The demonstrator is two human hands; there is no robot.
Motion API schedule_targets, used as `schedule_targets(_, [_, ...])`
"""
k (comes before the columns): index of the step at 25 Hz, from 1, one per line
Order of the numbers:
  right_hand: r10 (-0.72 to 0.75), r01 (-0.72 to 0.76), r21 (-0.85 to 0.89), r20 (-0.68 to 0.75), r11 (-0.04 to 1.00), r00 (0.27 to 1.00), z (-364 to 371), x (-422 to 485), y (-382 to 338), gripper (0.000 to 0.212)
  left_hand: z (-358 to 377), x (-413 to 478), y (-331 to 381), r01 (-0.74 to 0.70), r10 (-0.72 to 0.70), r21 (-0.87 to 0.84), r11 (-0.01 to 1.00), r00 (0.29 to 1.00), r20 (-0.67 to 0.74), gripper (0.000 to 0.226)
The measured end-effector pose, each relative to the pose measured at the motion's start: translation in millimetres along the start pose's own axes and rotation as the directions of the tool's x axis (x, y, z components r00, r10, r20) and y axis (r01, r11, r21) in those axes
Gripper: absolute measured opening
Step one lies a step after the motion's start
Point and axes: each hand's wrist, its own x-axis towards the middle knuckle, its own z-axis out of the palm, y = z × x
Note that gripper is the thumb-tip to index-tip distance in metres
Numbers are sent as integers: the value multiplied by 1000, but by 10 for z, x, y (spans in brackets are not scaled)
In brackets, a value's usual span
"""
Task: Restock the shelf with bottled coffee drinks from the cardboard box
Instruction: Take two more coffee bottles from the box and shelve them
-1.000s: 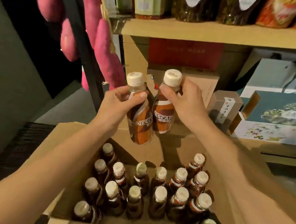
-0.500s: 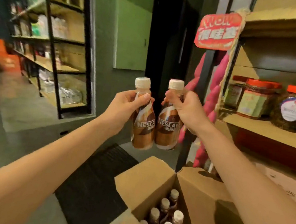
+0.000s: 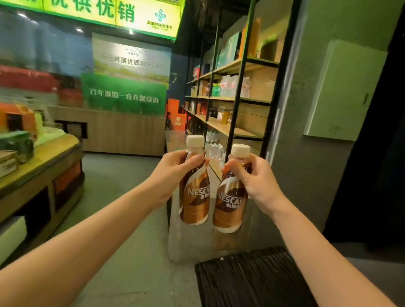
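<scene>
I hold two brown Nescafe coffee bottles with cream caps upright in front of me, side by side and a little apart. My left hand [image 3: 170, 172] grips the neck of the left bottle [image 3: 195, 199]. My right hand [image 3: 255, 180] grips the neck of the right bottle [image 3: 230, 205]. Beyond them a black-framed shelf unit [image 3: 236, 99] with wooden boards runs along the right wall, stocked with bottles and boxes. The cardboard box is out of view.
A low wooden display counter [image 3: 24, 173] with boxed goods stands on the left. A black ribbed floor mat [image 3: 262, 290] lies at the lower right. Grey floor stretches ahead to a wooden counter [image 3: 114, 130] under green signs. A dark doorway [image 3: 396, 137] is at the right.
The view has swung left, away from the cardboard box and the jar shelf, to the shop aisle. Both hands still hold the same bottles, raised in front.
</scene>
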Motion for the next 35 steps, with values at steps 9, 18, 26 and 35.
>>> schedule_targets(9, [-29, 24, 62, 75, 998, 997, 2075, 2239, 469, 15, -2420, 1567, -608, 65, -64, 36, 997, 998, -24, 17])
schedule_targets(18, [-73, 71, 26, 72, 997, 995, 3139, 4755, 1697, 3, -3740, 3792, -1755, 52, -46, 80, 995, 996, -70, 16])
schedule_targets(26, [-22, 23, -23, 33, 999, 999, 3586, 7294, 2778, 18, -4636, 6354, -2705, 54, -55, -17, 998, 997, -56, 19])
schedule_targets(35, [26, -47, -106, -190, 993, 981, 3854, 9688, 4247, 8, -5172, 9308, -3941, 49, -42, -31, 998, 979, 200, 23])
